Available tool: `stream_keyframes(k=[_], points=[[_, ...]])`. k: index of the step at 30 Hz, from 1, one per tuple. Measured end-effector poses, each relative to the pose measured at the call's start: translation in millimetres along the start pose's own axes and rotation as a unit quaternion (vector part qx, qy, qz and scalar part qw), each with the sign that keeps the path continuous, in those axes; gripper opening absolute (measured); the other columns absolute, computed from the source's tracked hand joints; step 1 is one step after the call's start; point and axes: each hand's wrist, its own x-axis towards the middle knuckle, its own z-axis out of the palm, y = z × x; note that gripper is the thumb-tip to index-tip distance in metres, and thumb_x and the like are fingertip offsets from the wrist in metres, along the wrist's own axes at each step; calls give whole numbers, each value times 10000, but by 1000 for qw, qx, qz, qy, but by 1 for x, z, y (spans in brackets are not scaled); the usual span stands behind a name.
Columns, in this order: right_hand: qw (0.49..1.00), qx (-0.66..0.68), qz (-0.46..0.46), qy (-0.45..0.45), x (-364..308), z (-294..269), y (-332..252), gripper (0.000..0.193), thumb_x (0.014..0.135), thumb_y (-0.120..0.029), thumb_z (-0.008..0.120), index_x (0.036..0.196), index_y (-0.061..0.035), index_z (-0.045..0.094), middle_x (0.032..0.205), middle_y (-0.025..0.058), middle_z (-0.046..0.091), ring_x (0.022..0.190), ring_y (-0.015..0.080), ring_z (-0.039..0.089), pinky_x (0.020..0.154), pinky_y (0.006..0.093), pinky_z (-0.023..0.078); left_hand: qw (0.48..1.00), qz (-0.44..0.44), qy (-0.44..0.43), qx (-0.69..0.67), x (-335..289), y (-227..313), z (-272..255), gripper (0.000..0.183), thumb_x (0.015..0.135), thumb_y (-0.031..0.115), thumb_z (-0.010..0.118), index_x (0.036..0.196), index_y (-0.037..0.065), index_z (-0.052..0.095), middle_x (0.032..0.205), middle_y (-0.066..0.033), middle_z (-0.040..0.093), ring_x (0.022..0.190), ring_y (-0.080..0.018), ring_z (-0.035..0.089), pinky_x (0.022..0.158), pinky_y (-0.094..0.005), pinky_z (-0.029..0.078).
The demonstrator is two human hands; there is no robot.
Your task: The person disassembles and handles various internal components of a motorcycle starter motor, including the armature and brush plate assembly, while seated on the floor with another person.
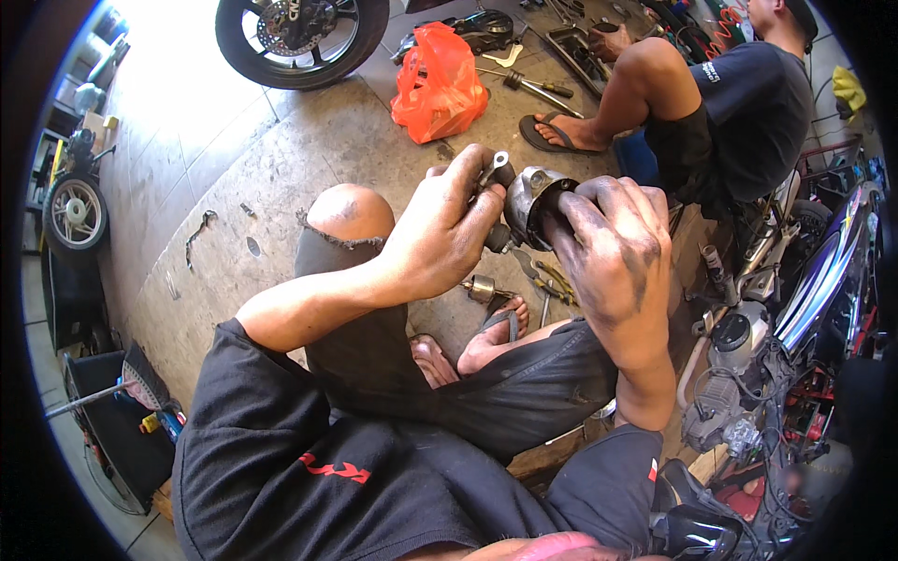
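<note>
In front of my chest, my left hand (pixel 441 229) is closed around a small dark metal part (pixel 503 168) with a bright ring-shaped end; its fingers hide most of it. My right hand (pixel 617 238) grips a cup-shaped silver metal housing (pixel 535 198) from the right, with fingertips at its open side. The two pieces are close together, and I cannot tell whether they touch. Below them on the floor lie a short metal cylinder (pixel 482 288) and pliers with yellow handles (pixel 552 280), near my sandalled foot (pixel 500 327).
An orange plastic bag (pixel 438 86) stands ahead, beside screwdrivers (pixel 538 86). A wheel (pixel 304 37) is at the top. Another person (pixel 748 112) sits at the upper right. Motorcycle parts (pixel 739 365) crowd the right side; another wheel (pixel 77 213) is at the left.
</note>
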Motion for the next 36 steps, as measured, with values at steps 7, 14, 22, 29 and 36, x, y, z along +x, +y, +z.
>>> stream_keyframes(k=[7, 14, 22, 29, 36], points=[[1000, 11, -12, -13, 8, -1, 1, 558, 717, 5, 726, 1219, 5, 482, 1074, 208, 559, 863, 362, 583, 675, 476, 431, 1000, -28, -12, -3, 1, 8, -2, 215, 954, 114, 506, 1123, -19, 514, 886, -234, 607, 862, -392, 577, 765, -475, 448], [999, 12, -26, 18, 11, 5, 0, 616, 673, 34, 736, 1229, 5, 473, 1061, 210, 570, 857, 373, 590, 687, 484, 439, 1000, 13, 11, 1, 1, 5, -4, 165, 956, 93, 497, 1074, -22, 512, 828, -223, 600, 780, -381, 584, 703, -459, 456], [1000, 10, 27, -1, -2, 14, 7, 613, 655, 11, 778, 1215, -9, 528, 1160, 193, 552, 1041, 390, 563, 826, 525, 468, 1000, -19, 16, 4, 2, 7, -3, 156, 964, 98, 494, 1066, -20, 501, 813, -220, 604, 768, -381, 592, 710, -456, 462], [998, 20, 52, -31, -1, 4, -3, 634, 652, -7, 800, 1225, -4, 531, 1163, 185, 556, 1062, 382, 555, 855, 527, 465, 999, 1, 23, -38, 2, -2, -1, 196, 972, 113, 465, 1088, -41, 502, 904, -222, 609, 829, -322, 600, 763, -414, 475], [996, 20, 83, 12, 16, 2, -7, 322, 650, -21, 768, 947, -13, 644, 854, 140, 637, 771, 321, 617, 704, 403, 464, 997, -36, 4, -62, 3, -1, -3, 221, 968, 122, 457, 1100, -45, 517, 937, -184, 597, 854, -234, 564, 799, -370, 469]])
